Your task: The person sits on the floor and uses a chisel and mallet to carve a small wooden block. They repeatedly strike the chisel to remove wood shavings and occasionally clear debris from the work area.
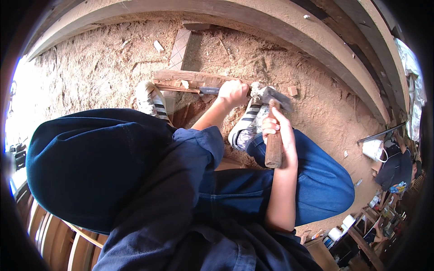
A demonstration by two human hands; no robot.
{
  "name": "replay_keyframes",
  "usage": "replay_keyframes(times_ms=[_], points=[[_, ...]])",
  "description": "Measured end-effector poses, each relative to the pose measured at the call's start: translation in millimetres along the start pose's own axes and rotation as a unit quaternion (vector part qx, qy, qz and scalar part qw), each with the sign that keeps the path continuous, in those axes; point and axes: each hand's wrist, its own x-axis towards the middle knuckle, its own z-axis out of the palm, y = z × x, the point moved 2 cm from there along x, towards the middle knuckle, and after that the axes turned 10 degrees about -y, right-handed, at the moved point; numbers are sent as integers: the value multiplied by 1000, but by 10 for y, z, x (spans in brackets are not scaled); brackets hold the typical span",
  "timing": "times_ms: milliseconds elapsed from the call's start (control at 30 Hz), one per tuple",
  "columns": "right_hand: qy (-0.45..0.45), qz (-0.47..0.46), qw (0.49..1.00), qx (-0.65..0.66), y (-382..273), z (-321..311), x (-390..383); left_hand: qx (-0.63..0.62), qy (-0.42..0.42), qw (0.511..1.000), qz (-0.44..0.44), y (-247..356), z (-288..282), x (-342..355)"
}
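My left hand [233,93] is closed around a chisel, whose dark metal blade [208,90] points left against a length of rough wood [199,77]. The blade's tip meets split wood along the near edge of that piece. Past my fist sticks out a pale, frayed end [257,91], apparently of the chisel's handle. In my right hand [284,131] is a hammer, gripped by its wooden handle [274,151]. Its metal head [279,100], smeared by motion, is close beside the frayed end; whether they touch I cannot tell. My shoes [244,124] stand on either side of the chisel.
Sawdust and wood chips cover the ground [316,117]. A tile-patterned strip [180,49] lies beyond the wood, and a small block [293,91] right of the hammer. Long curved-looking beams [253,16] cross the far side. At right are a white bucket [373,149] and another person [395,169].
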Motion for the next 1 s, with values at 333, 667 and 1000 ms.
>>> replay_keyframes(times_ms=[333, 667, 1000], points=[[100, -189, 961, -177, -75, -135, 72, 2, -29, 999, 25, 83, 17, 48], [74, -285, 948, -117, -344, 54, -231, -2, -48, 998, 33, 54, -60, -73], [32, -163, 984, -71, -199, -14, -52, 18, -64, 998, 11, 113, 40, -10]])
